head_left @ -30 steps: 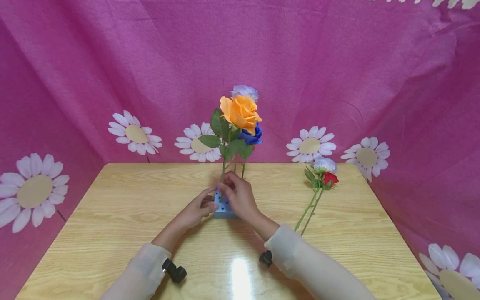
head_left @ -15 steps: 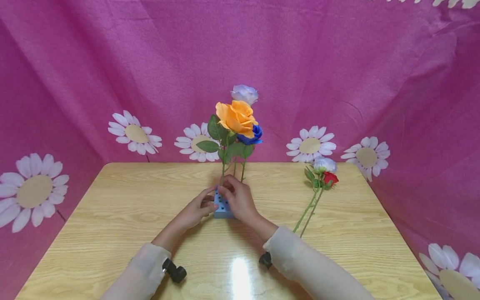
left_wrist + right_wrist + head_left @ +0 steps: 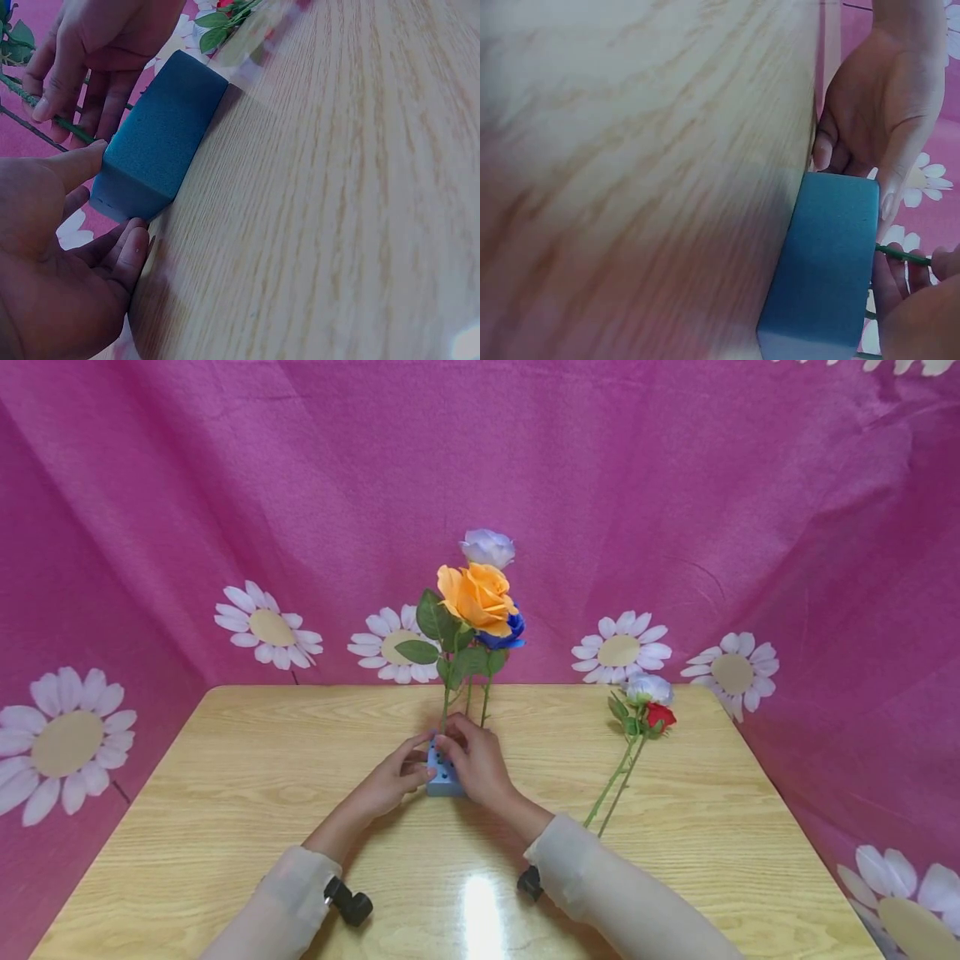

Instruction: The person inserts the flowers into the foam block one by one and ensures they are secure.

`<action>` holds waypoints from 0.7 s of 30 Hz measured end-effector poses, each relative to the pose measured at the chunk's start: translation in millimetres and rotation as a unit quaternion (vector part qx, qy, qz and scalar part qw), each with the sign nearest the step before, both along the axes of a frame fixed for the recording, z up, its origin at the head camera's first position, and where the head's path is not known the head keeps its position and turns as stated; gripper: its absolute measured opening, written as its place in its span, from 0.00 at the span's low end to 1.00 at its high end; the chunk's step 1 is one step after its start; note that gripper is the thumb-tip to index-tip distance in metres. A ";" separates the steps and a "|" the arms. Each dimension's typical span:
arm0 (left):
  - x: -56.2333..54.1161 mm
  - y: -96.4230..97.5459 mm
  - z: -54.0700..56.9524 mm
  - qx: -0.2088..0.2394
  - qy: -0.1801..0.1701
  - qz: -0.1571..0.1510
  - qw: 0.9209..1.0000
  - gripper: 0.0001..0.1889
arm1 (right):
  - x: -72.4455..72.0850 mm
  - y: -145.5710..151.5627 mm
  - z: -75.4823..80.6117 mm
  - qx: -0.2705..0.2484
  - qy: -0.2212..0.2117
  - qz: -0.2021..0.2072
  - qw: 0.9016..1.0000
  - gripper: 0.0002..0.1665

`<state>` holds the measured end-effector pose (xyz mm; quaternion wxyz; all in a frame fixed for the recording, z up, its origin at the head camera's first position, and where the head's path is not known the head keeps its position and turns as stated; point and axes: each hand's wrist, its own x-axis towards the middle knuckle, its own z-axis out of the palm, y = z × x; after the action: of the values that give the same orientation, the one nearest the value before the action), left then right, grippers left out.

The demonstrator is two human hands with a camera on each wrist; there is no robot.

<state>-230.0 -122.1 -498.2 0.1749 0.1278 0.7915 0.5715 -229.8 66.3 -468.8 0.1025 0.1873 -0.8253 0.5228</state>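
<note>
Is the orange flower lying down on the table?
No, the orange flower stands up, with the right hand pinching its green stem above the blue block.

Orange rose, blue block dotted dark on top, yellowish wood-grain table.
Beyond the orange: lilac bloom, deep-blue bloom; leaves green. Toward surface's far right corner: whitish-lilac bloom, red rose. My sleeves off-white, wrist cameras black. Past far edge: magenta cloth, white daisies, beige-yellow centres.

Block left of lying flowers on table
</note>
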 end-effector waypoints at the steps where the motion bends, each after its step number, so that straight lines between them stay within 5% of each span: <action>1: 0.2 0.0 0.2 0.000 -0.003 0.002 1.000 0.35 | -0.2 -0.1 -1.3 0.002 0.001 0.001 1.000 0.08; 10: 1.1 -0.7 2.8 -0.002 -0.003 -0.001 1.000 0.35 | 2.1 0.0 -8.6 0.042 0.035 -0.003 0.998 0.08; 21: 0.6 -0.9 1.8 0.003 0.000 -0.006 1.000 0.35 | 2.9 -0.2 -12.0 0.030 0.018 -0.003 0.999 0.09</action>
<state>-229.3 -123.1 -496.3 0.1783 0.1330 0.7889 0.5729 -226.9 66.1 -480.8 0.1134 0.1970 -0.8393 0.4938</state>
